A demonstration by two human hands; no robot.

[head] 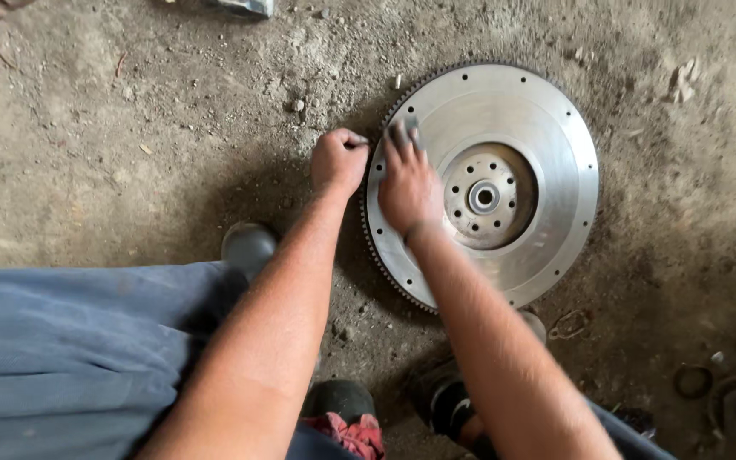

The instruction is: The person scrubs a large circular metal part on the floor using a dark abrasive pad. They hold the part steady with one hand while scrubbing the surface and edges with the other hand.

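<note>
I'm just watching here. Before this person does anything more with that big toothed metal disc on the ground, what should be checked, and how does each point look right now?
1. Flywheel lies flat on the dirt floor: ok.
2. Right hand rests flat on the disc face, fingers spread: ok.
3. Left hand is at the toothed rim, fingers curled; whether it pinches anything is hidden: cannot tell.
4. Fingers kept off the sharp ring teeth: not ok, the left hand is right against them.
5. Shoes stand close beside the disc edge: not ok if it gets lifted.
6. Loose rings and scrap lie nearby, apart from the disc: ok.
</note>
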